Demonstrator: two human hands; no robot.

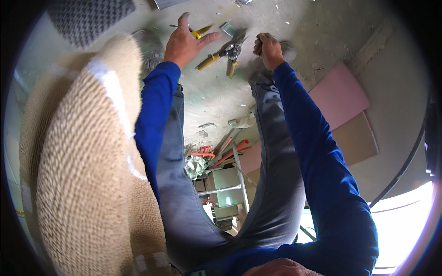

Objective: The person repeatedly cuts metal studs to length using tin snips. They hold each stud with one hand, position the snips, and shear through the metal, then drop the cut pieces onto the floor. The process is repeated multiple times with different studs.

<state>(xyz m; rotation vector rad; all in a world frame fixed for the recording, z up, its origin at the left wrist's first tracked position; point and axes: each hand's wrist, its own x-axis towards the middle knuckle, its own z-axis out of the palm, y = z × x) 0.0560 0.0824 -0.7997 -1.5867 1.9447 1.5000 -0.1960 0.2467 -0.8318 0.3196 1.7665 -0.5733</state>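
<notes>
My left hand (185,43) is just above the floor, fingers and thumb spread wide. Behind it is a yellow pointed tool (197,34), partly hidden by the hand; I cannot tell whether they touch. Tin snips (234,51) with yellow handles lie on the floor between my hands, jaws pointing away from me. Beyond them is a small greenish rectangular piece (228,30). To the right of the snips, my right hand (269,48) is closed with its fingers curled in. Whatever it may hold is hidden.
A large beige ribbed fabric roll (87,165) fills the left side, close to me. A dark textured mat (92,20) is at the far left. Pink board (340,94) and brown board (357,140) lean at the right. Orange pipes (230,154) and a metal frame (240,172) show between my legs.
</notes>
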